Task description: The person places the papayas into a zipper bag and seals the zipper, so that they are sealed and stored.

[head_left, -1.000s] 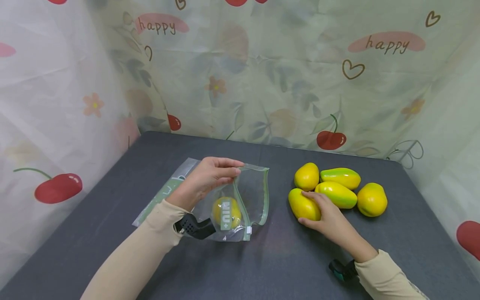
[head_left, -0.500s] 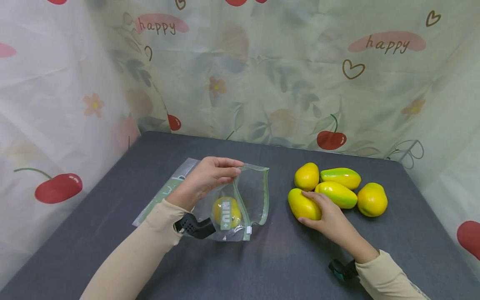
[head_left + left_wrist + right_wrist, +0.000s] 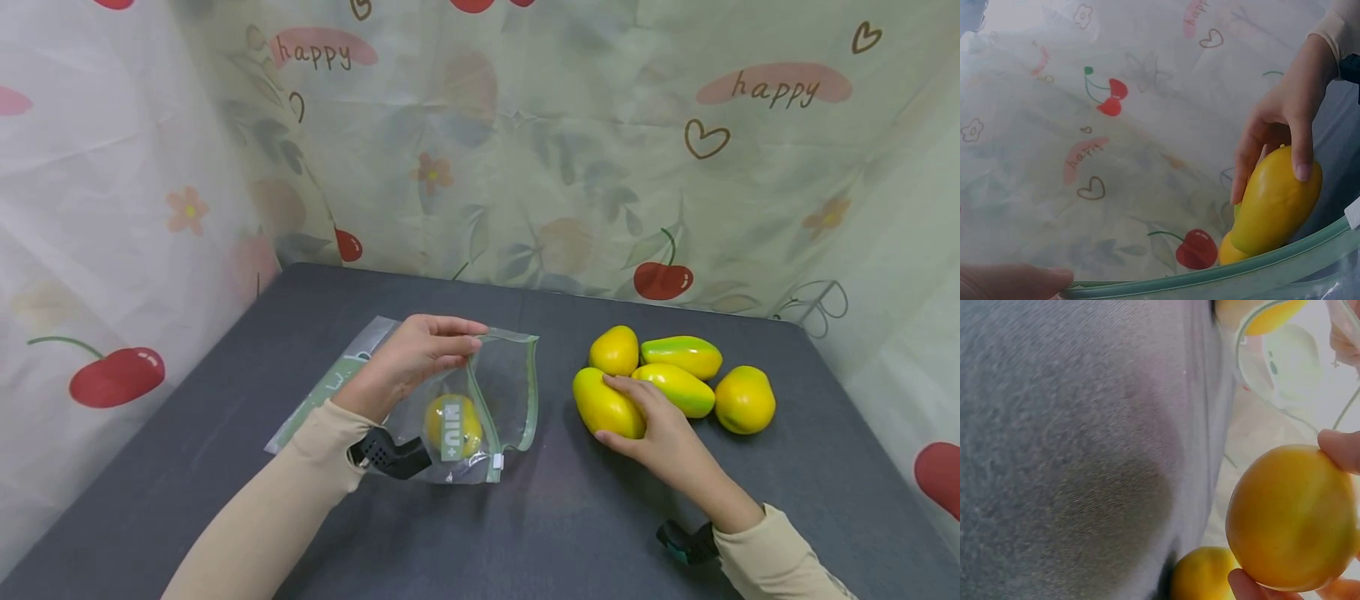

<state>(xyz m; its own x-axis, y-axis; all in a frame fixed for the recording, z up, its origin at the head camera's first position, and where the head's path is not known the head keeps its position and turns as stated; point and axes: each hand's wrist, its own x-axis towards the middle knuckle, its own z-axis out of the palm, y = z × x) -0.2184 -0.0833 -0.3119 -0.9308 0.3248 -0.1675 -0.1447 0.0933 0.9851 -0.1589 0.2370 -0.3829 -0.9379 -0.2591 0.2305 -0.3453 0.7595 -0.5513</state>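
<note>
My left hand (image 3: 420, 358) pinches the upper edge of a clear zip bag (image 3: 506, 387) with a green border, and its mouth gapes toward the right. Inside the bag lies a yellow fruit (image 3: 468, 425), partly behind the "NIU+" label. My right hand (image 3: 663, 429) grips a yellow mango (image 3: 606, 408) from its right side, thumb in front and fingers over the top. The left wrist view shows this mango (image 3: 1279, 200) beyond the bag's rim (image 3: 1222, 265). Seen from the right wrist, the mango (image 3: 1294, 519) hangs beside the dark tabletop (image 3: 1072, 425), apart from it.
Behind the held mango are a yellow fruit (image 3: 613, 348) and two yellow-green elongated fruits, one at the back (image 3: 681, 357) and one nearer (image 3: 678, 390). Another yellow fruit (image 3: 745, 400) sits at the right. A flat bag (image 3: 326, 400) lies under the left forearm. A patterned curtain (image 3: 517, 167) backs the table.
The mango in my right hand has risen slightly and shifted a little left, tilting as it lifts. My left hand and the bag stay in place.
</note>
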